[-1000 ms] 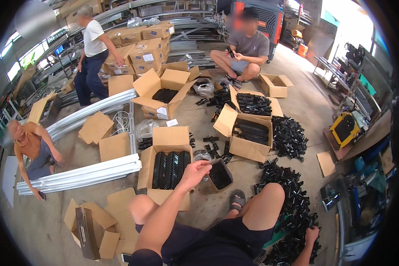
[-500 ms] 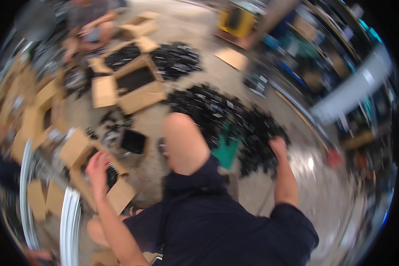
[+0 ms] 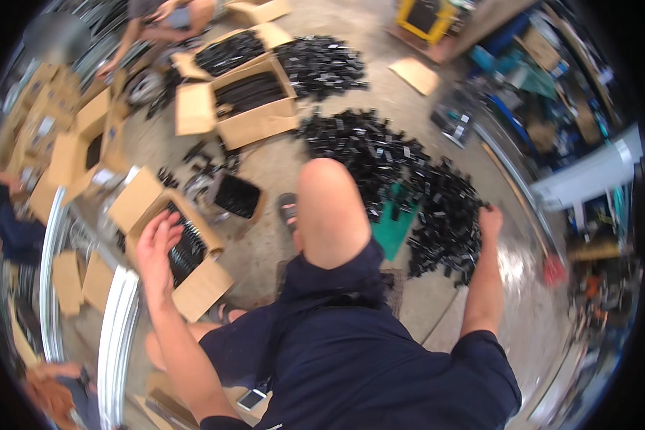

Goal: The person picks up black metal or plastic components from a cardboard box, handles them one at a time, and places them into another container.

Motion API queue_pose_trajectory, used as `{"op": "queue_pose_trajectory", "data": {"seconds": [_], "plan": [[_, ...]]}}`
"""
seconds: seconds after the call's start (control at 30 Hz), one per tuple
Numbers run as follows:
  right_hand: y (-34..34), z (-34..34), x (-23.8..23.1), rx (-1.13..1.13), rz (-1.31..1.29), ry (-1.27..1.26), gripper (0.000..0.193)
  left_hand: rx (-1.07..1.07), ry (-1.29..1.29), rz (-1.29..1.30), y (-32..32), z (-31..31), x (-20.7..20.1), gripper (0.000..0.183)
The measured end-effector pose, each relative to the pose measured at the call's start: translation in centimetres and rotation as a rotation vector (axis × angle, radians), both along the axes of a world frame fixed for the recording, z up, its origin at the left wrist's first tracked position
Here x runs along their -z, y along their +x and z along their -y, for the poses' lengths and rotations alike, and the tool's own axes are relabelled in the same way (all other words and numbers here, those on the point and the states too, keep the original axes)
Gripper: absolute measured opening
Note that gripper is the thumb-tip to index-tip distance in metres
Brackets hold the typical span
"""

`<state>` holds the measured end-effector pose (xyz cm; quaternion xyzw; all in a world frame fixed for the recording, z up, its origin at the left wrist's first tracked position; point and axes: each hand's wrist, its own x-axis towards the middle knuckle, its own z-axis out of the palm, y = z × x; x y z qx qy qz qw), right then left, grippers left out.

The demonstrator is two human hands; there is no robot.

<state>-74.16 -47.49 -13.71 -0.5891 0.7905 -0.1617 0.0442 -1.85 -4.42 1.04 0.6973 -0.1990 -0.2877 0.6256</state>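
Observation:
My left hand hovers at an open cardboard box on my left, its fingers apart and nothing seen in them. Inside that box lie small black parts. At the right edge of a large heap of small black parts on the floor is my right hand. Its fingers are drawn together at the heap; what they hold, if anything, is too small to make out. A green sheet sticks out from under the heap, in front of my raised knee.
Two cardboard boxes of black parts stand ahead, beside another black heap. A small container of black pieces sits mid-left. White metal profiles run along my left. A phone lies near my hip. Another person sits at far left.
The view has swung, so the boxes and heaps sit higher and further right in the picture. My left hand stays over its box, my right hand at the heap's edge.

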Motion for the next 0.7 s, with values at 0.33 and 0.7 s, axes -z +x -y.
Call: {"op": "queue_pose_trajectory", "data": {"seconds": [0.33, 0.7], "plan": [[49.0, 5.2, -14.0, -1.161, 0.506, -0.074, 0.034, -0.266, -0.224, 0.157, 7.4, -3.5, -4.3, 0.038], [81.9, -28.0, 1.4, -2.174, -0.058, 0.394, 0.025, -0.702, -0.215, 0.163, 12.4, -8.0, -2.2, 0.033]]}}
